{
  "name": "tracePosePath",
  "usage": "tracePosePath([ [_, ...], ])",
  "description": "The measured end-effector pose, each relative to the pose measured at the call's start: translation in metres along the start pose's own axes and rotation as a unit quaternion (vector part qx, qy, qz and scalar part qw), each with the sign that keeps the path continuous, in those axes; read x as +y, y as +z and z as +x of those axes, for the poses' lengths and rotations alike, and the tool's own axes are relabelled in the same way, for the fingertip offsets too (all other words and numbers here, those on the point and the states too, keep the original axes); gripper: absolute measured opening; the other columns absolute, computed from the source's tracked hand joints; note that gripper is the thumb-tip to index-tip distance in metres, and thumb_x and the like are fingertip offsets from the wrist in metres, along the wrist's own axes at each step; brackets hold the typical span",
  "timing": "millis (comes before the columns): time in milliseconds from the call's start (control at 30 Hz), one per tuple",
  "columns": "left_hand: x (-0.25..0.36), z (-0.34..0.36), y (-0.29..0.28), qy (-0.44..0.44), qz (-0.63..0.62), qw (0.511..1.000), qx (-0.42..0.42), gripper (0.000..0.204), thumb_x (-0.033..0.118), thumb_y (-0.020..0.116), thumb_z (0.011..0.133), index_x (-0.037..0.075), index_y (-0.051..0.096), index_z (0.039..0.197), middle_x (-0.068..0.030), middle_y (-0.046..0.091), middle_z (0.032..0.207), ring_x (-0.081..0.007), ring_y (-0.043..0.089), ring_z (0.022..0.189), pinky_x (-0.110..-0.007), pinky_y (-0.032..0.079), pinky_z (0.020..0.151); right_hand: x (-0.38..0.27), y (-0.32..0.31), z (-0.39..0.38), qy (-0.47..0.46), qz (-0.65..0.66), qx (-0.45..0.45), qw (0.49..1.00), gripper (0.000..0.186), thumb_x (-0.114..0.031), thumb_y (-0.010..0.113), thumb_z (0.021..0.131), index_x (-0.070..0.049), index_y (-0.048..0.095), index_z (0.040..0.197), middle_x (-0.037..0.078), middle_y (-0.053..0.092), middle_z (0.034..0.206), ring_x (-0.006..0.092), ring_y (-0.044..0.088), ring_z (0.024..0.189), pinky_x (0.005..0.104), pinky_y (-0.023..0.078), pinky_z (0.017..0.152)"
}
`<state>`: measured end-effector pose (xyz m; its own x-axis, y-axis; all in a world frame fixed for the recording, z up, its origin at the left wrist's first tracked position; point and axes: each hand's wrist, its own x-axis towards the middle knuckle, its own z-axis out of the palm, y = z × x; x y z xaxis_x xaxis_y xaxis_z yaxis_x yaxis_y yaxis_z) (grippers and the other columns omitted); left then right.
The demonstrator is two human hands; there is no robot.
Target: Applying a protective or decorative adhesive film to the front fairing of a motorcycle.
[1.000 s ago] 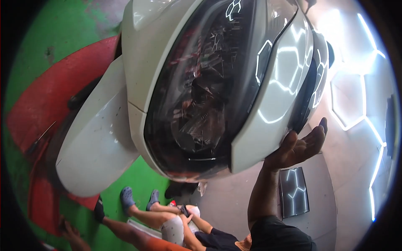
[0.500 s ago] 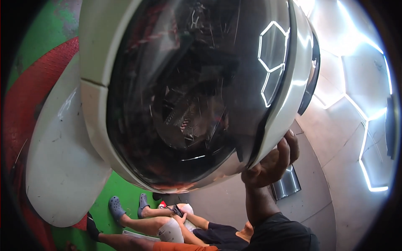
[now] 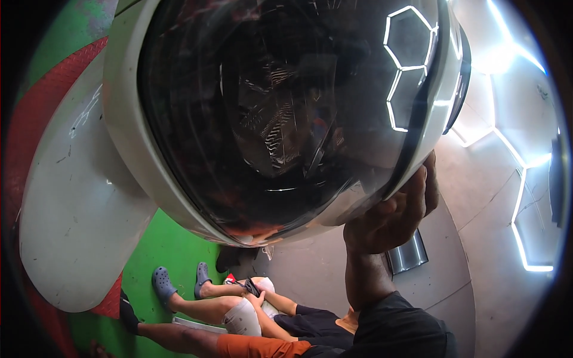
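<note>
Nearest, a dark headlight (image 3: 268, 119) fills the middle. The right hand's (image 3: 394, 209) grip curls round the lower edge of its white trim (image 3: 436, 119); the left hand's I cannot tell. Beyond, a white fender (image 3: 77, 197), a red ramp (image 3: 51, 95), a seated person (image 3: 304, 328).

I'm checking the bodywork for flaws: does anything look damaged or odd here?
The white fender carries small dark marks that stand out on its pale surface; scratches or dirt, I can't tell. The bright hexagons on the headlight look like reflections of the strip lights, not damage.
</note>
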<state>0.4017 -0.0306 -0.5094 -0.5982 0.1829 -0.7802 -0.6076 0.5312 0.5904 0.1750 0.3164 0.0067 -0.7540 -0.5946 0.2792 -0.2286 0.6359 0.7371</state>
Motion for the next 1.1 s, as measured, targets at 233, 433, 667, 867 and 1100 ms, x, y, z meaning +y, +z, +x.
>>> tracePosePath([
  [233,0.032,-0.004,-0.004,-0.099,-0.152,0.983,-0.012,0.047,0.008,0.041,0.106,0.004,0.046,0.153,-0.0269,0.063,0.126,-0.0394,0.062,0.104,-0.050,0.048,0.093,-0.018,0.014,0.004,0.028,0.025,0.015,0.999,0.053,-0.031,0.044,0.109,0.005,0.045,0.148,0.030,0.042,0.150,0.0426,0.038,0.146,0.0588,0.030,0.121],
  [433,0.048,-0.012,0.001,-0.062,-0.133,0.989,0.004,0.048,0.007,0.042,0.106,0.007,0.046,0.154,-0.0260,0.059,0.137,-0.0385,0.062,0.114,-0.049,0.049,0.097,-0.021,0.020,-0.007,0.020,0.023,0.004,1.000,0.060,-0.031,0.034,0.110,0.004,0.029,0.158,0.029,0.024,0.165,0.0421,0.021,0.155,0.0547,0.022,0.124],
  [667,0.122,-0.027,-0.022,-0.199,-0.376,0.902,0.066,0.058,0.039,0.058,0.104,0.001,0.050,0.146,-0.0206,0.058,0.131,-0.0346,0.060,0.101,-0.046,0.048,0.091,-0.036,0.024,-0.028,0.006,0.094,0.035,0.995,0.049,-0.020,0.067,0.088,-0.004,0.065,0.134,0.034,0.036,0.157,0.0515,0.025,0.152,0.0674,0.019,0.120],
  [867,0.085,-0.005,-0.003,-0.139,-0.376,0.916,0.014,0.069,0.047,0.063,0.100,-0.002,0.045,0.146,-0.0163,0.056,0.123,-0.0302,0.055,0.099,-0.049,0.046,0.084,-0.040,0.018,-0.043,0.030,0.079,0.044,0.995,0.052,-0.027,0.073,0.084,-0.004,0.068,0.131,0.024,0.047,0.146,0.0440,0.043,0.137,0.0585,0.034,0.115],
  [1100,0.109,-0.015,-0.012,-0.117,-0.392,0.911,0.047,0.063,0.044,0.065,0.099,0.001,0.049,0.142,-0.0127,0.058,0.122,-0.0271,0.056,0.096,-0.047,0.047,0.079,-0.040,0.002,-0.034,0.081,0.047,-0.035,0.995,0.071,-0.039,0.076,0.085,-0.002,0.058,0.143,0.026,0.041,0.149,0.0442,0.041,0.138,0.0576,0.034,0.114],
])
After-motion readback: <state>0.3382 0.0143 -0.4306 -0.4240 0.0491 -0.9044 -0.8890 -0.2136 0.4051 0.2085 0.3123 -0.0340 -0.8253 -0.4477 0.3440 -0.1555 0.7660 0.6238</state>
